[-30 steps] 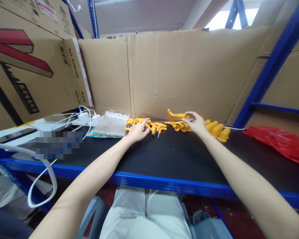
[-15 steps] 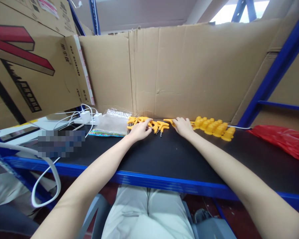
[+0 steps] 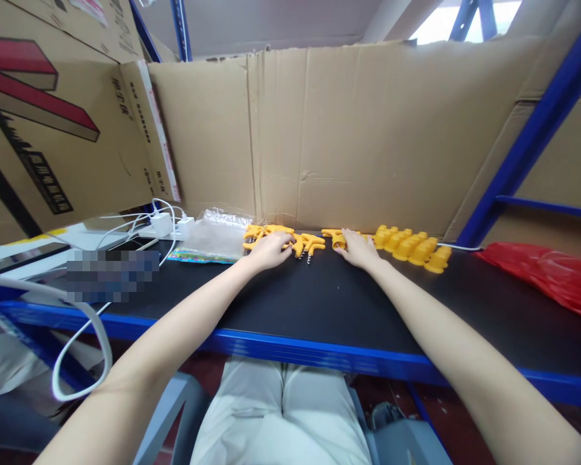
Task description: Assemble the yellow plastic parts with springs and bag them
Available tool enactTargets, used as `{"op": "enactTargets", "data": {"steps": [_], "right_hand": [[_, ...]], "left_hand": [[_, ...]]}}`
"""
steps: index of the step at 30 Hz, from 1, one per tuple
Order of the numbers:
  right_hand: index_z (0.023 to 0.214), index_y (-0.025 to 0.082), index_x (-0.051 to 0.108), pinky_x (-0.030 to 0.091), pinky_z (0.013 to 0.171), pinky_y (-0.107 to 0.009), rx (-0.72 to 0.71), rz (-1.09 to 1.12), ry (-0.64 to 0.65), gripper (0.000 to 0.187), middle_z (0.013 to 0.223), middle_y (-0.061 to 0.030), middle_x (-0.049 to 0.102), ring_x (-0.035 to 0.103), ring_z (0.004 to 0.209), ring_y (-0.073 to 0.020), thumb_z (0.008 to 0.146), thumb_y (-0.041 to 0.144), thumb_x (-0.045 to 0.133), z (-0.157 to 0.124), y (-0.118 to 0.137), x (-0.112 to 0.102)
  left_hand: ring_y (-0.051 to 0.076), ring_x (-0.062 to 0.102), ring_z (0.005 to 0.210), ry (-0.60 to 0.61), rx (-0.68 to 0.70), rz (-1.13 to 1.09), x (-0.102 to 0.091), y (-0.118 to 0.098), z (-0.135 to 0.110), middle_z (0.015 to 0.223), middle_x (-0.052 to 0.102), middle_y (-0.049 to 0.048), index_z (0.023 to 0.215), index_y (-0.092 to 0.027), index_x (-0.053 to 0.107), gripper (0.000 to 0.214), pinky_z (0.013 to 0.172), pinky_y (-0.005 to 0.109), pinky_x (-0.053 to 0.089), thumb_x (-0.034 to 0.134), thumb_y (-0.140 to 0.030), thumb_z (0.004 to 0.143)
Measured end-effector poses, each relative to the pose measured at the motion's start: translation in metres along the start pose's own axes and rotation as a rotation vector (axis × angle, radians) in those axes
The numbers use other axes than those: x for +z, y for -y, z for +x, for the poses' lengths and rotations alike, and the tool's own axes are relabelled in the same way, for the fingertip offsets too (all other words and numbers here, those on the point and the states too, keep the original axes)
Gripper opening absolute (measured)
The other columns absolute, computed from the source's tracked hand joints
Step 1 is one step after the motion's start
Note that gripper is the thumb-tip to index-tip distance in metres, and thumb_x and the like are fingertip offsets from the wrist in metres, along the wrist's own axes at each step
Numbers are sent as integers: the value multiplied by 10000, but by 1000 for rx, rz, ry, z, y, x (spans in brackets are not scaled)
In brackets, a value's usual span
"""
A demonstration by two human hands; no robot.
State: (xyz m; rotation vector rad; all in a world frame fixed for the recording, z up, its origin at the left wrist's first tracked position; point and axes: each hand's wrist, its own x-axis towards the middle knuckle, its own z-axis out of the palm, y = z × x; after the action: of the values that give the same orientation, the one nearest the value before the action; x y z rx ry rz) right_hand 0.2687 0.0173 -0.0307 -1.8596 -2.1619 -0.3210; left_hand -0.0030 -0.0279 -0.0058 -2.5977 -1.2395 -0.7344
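Observation:
Yellow T-handled corkscrews with bare metal spirals lie in a loose pile at the back of the black shelf. My left hand rests over this pile, thumb and forefinger apart, its palm side hidden. My right hand lies beside a yellow corkscrew with a cup-shaped base, lying on its side. The fingers and thumb are spread by the cup, touching or very near it. Right of that hand, several yellow cup-shaped bases stand in rows.
A clear plastic bag lies left of the pile. White chargers and cables sit farther left, near a large cardboard box. A red plastic bag is at the right. Cardboard walls the back; a blue rail edges the front.
My right hand has shifted slightly off the yellow corkscrew, so more of its handle and cup shows. My left hand stays over the pile. The view has moved a little.

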Motion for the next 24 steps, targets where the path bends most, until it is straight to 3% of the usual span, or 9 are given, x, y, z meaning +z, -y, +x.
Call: {"op": "enactTargets", "data": {"steps": [6, 10, 14, 20, 24], "right_hand": [[1402, 159, 325, 188, 1067, -553, 112, 75, 34, 634, 1458, -132, 307, 242, 1350, -289, 831, 363, 510, 7, -32, -7], [1370, 169, 384, 227, 1034, -572, 152, 105, 37, 614, 1417, -142, 377, 322, 1305, -317, 801, 329, 548, 6, -42, -12], [1333, 193, 445, 291, 991, -557, 243, 78, 0, 551, 1350, -142, 463, 400, 1245, -328, 795, 265, 541, 1, -48, -32], [1238, 149, 534, 364, 905, -476, 532, 15, -237, 430, 1248, -183, 528, 470, 1149, -313, 823, 246, 478, -19, -79, -78], [1163, 111, 586, 379, 848, -483, 795, 59, -206, 419, 1207, -250, 536, 480, 1132, -351, 763, 234, 558, -29, -106, -89]], "left_hand": [[219, 550, 1000, 170, 148, 180, 7, -6, 26, 1046, 577, 96, 1074, -185, 595, 338, 858, 344, 438, 364, -122, 835], [237, 521, 1050, 254, 101, 223, 20, -17, 48, 1100, 552, 95, 1173, -241, 567, 416, 861, 366, 432, 371, -105, 831], [274, 465, 1149, 361, 21, 229, 29, -28, 63, 1218, 523, 100, 1127, -246, 605, 405, 911, 423, 401, 410, -90, 807], [307, 471, 1160, 512, -136, 214, 34, -37, 77, 1286, 511, 95, 1223, -287, 532, 542, 926, 474, 374, 531, -69, 727], [301, 476, 1154, 485, -124, 250, 35, -39, 79, 1235, 533, 113, 1184, -272, 560, 484, 935, 479, 356, 531, -63, 749]]}}
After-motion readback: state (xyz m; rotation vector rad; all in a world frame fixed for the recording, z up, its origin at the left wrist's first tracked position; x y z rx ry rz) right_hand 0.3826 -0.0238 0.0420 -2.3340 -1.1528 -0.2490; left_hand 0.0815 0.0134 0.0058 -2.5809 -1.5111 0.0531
